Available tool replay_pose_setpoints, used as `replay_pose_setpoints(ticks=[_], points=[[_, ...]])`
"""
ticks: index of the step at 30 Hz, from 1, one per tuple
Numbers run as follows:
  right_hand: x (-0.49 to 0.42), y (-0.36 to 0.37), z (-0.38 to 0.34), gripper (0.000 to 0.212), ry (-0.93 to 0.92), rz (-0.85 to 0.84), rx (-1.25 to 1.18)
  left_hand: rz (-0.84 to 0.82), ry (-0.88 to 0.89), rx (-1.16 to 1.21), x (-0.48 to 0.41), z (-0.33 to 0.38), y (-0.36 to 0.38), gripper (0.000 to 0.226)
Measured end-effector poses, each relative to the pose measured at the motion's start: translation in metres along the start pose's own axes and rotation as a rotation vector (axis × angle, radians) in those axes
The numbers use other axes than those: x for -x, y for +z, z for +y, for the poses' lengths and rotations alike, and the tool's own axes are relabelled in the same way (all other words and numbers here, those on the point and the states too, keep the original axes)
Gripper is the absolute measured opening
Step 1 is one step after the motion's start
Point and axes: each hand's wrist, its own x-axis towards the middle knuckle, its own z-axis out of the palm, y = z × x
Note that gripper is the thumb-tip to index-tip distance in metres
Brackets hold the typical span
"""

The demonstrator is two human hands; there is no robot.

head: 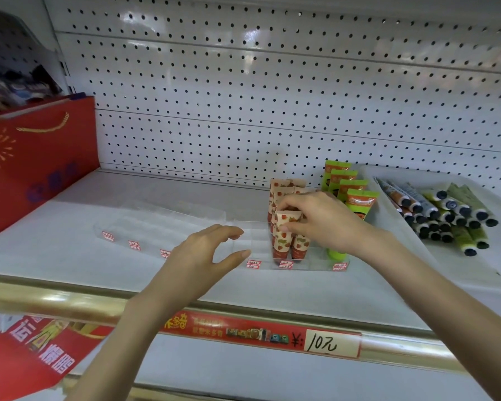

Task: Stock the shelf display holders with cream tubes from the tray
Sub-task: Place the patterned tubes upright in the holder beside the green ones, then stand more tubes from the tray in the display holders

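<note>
A clear plastic display holder [168, 224] with small red price tags along its front lies on the white shelf. Several strawberry-print cream tubes [300, 246] stand cap-down in its right part, with a row of green tubes [360, 202] beside them. My right hand [321, 218] pinches the top of a strawberry tube [284, 237] at the front of that row. My left hand [211, 253] hovers with relaxed fingers over the holder's front edge, holding nothing. A white tray [394, 224] at the right holds several loose tubes with dark caps [443, 212].
A red gift bag [38, 160] stands on the shelf at the left. White pegboard [272, 96] forms the back wall. A gold rail with a red price strip marked 10 [330, 344] runs along the shelf's front edge.
</note>
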Motion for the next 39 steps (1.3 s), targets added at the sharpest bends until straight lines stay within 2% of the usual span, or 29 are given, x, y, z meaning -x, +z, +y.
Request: replay_pose_setpoints(ticks=[7,13,19,25,29,31,34,39], points=[[0.005,-0.007,-0.006,0.027,0.009,0.014,-0.006,0.012,0.014,0.005,0.004,0.004,-0.006,0.043],[0.019,-0.027,-0.008,0.039,0.060,0.157,-0.053,0.085,0.060,-0.052,0.004,0.008,-0.025,0.038],[0.063,-0.042,-0.012,0.056,0.149,0.204,0.026,0.126,0.119,-0.192,0.000,0.021,-0.048,0.052],[0.114,-0.053,-0.003,0.078,0.269,0.238,0.109,0.095,0.219,-0.205,-0.008,0.046,-0.049,0.065],[0.148,-0.061,0.012,0.095,0.434,0.126,0.211,0.061,0.286,-0.240,-0.010,0.072,-0.039,0.085],[0.161,-0.065,0.018,0.093,0.507,0.061,0.238,0.048,0.326,-0.288,-0.010,0.088,-0.031,0.090],[0.176,-0.071,0.029,0.072,0.599,-0.010,0.240,0.017,0.408,-0.349,-0.014,0.117,-0.011,0.093],[0.198,-0.079,0.069,0.069,0.664,-0.036,0.212,-0.029,0.479,-0.410,-0.026,0.164,0.025,0.094]])
